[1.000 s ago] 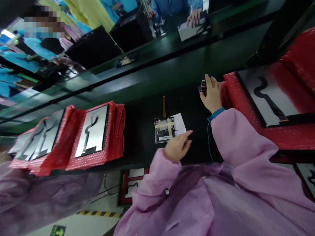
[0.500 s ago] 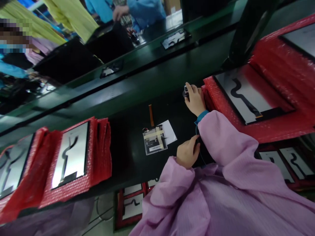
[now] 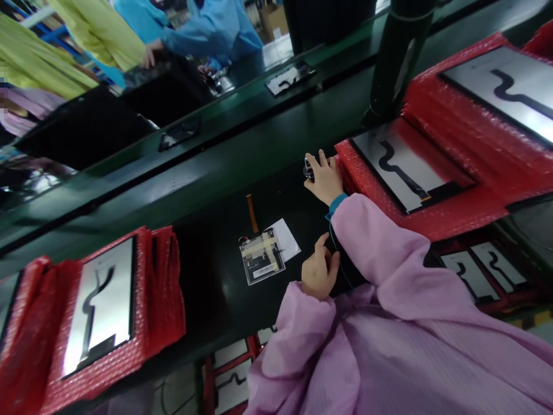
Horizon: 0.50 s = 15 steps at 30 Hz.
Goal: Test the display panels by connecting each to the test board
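My right hand (image 3: 325,180) reaches over the dark bench with its fingers spread apart. Its index finger and thumb are beside a small shiny metal object (image 3: 308,168), partly covered by the fingers; I cannot make out its kind. A blue wrist strap (image 3: 337,204) with a thin cord circles that wrist. Nearer to me, my left hand (image 3: 318,270) is open and empty, index finger and thumb apart. To its left lies a small electronic module (image 3: 261,258) with yellowish tape and an orange ribbon cable (image 3: 252,214), partly on a white paper piece (image 3: 287,239).
Stacks of display panels in red bubble wrap flank me, on the right (image 3: 401,167) and left (image 3: 103,300). A dark post (image 3: 395,63) stands at the back right. Beyond a long green rail, a person in a blue sleeve (image 3: 216,34) works. More panels (image 3: 496,262) sit below the bench.
The view has shifted, so the bench things sit slightly further left. My right fingers have spread apart over the metal object. My left index finger has stretched out.
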{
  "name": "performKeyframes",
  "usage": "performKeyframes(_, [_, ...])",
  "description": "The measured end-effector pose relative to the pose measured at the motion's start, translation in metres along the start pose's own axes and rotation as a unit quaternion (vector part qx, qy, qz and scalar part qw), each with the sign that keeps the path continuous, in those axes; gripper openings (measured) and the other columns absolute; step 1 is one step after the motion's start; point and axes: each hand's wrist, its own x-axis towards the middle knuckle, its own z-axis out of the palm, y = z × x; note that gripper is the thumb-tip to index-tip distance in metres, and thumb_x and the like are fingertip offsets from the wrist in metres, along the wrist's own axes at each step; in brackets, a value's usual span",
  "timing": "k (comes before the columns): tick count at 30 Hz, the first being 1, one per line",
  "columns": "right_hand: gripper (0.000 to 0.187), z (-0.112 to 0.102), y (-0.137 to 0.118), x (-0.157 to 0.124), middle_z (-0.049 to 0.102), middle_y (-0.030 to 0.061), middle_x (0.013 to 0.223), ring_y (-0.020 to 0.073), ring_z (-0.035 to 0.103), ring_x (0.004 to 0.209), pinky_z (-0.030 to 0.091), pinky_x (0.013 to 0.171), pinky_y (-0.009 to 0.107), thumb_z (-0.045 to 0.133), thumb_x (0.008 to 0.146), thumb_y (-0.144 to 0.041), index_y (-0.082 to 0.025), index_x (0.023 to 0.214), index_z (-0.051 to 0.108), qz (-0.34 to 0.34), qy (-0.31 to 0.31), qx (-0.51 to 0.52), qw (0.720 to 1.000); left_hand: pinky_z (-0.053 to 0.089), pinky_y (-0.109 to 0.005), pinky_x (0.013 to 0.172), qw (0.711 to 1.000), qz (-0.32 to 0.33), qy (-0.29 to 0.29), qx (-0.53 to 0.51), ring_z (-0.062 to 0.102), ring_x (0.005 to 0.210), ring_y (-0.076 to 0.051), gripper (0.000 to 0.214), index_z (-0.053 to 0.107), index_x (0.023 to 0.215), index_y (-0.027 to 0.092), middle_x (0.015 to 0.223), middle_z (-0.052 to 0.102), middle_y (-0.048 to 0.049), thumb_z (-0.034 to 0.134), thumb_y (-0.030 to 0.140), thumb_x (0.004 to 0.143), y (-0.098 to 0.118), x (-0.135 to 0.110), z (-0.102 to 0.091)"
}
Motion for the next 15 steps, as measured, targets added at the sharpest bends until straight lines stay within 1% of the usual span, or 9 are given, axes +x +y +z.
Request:
performKeyframes(2, [0.079,-0.005,-0.003,-0.004,0.024,0.0138,0.166,0.043,0.035,0.143,0.039,0.111,0.06,0.061,0.086,-0.019,-0.026,0.159,0.032,-0.003,0.003,0.003,1.0,0.045,-0.022,0.057,1.0,-0.008,-0.004,-0.024,0.061,0.058,-0.012,0.044,0.038,0.14,0.018,0.07,0.059,0.0064,0.044,0.032,0.099,0.0,0.0,0.0])
performKeyframes(4, [0.079,-0.015,-0.006,-0.016,0.023,0.0134,0.166,0.0406,0.032,0.145,0.036,0.115,0.058,0.056,0.088,-0.016,-0.024,0.161,0.026,-0.024,0.017,0.008,1.0,0.044,-0.022,0.057,0.998,-0.02,-0.001,-0.058,0.06,0.057,-0.012,0.043,0.038,0.138,0.017,0.07,0.058,0.0062,0.045,0.034,0.1,-0.001,0.0,-0.001])
performKeyframes(6, [0.074,-0.03,-0.009,-0.039,0.031,0.0138,0.163,0.0361,0.035,0.143,0.033,0.12,0.054,0.053,0.091,-0.017,-0.018,0.16,0.028,-0.056,0.041,0.019,0.997,0.043,-0.022,0.056,0.995,-0.037,0.007,-0.096,0.058,0.056,-0.012,0.037,0.041,0.133,0.017,0.07,0.058,0.0058,0.045,0.034,0.1,0.0,-0.001,-0.003])
performKeyframes(7, [0.07,-0.039,-0.009,-0.055,0.039,0.0138,0.158,0.0333,0.039,0.14,0.034,0.121,0.051,0.052,0.092,-0.018,-0.014,0.159,0.031,-0.072,0.056,0.028,0.995,0.043,-0.023,0.056,0.992,-0.047,0.015,-0.114,0.057,0.056,-0.012,0.033,0.044,0.128,0.018,0.07,0.057,0.0055,0.045,0.035,0.1,0.0,-0.002,-0.004])
performKeyframes(9, [0.061,-0.055,-0.006,-0.092,0.049,0.012,0.15,0.0297,0.041,0.137,0.037,0.12,0.046,0.051,0.093,-0.018,-0.014,0.153,0.04,-0.091,0.096,0.033,0.991,0.043,-0.023,0.057,0.986,-0.066,0.035,-0.151,0.056,0.056,-0.011,0.026,0.049,0.118,0.019,0.069,0.056,0.0049,0.046,0.038,0.1,0.001,-0.003,-0.006])
performKeyframes(10, [0.056,-0.062,-0.003,-0.112,0.051,0.0117,0.148,0.0291,0.042,0.137,0.038,0.119,0.047,0.05,0.094,-0.017,-0.014,0.149,0.044,-0.088,0.127,0.02,0.988,0.043,-0.023,0.057,0.981,-0.076,0.045,-0.172,0.055,0.057,-0.011,0.025,0.052,0.114,0.02,0.069,0.056,0.0044,0.047,0.04,0.1,0.002,-0.003,-0.007])
performKeyframes(12, [0.052,-0.073,0.009,-0.15,0.054,0.0128,0.145,0.0297,0.043,0.136,0.041,0.116,0.049,0.05,0.094,-0.016,-0.015,0.146,0.047,-0.068,0.168,-0.022,0.983,0.045,-0.023,0.058,0.968,-0.098,0.061,-0.224,0.056,0.059,-0.012,0.029,0.056,0.108,0.02,0.069,0.057,0.0031,0.048,0.047,0.1,0.007,-0.003,-0.008])
performKeyframes(14, [0.051,-0.08,0.026,-0.178,0.052,0.016,0.145,0.0357,0.043,0.135,0.041,0.112,0.058,0.054,0.094,-0.019,-0.015,0.144,0.049,-0.013,0.179,-0.086,0.98,0.046,-0.023,0.057,0.947,-0.126,0.063,-0.288,0.058,0.06,-0.012,0.036,0.059,0.103,0.02,0.07,0.059,0.0021,0.051,0.055,0.098,0.014,0.001,-0.007])
performKeyframes(15, [0.049,-0.083,0.035,-0.188,0.053,0.0171,0.145,0.0375,0.044,0.134,0.041,0.111,0.06,0.055,0.093,-0.02,-0.014,0.142,0.051,0.009,0.181,-0.103,0.978,0.047,-0.023,0.057,0.935,-0.139,0.058,-0.322,0.059,0.06,-0.012,0.04,0.059,0.102,0.019,0.07,0.06,0.0016,0.053,0.058,0.096,0.02,0.004,-0.006])
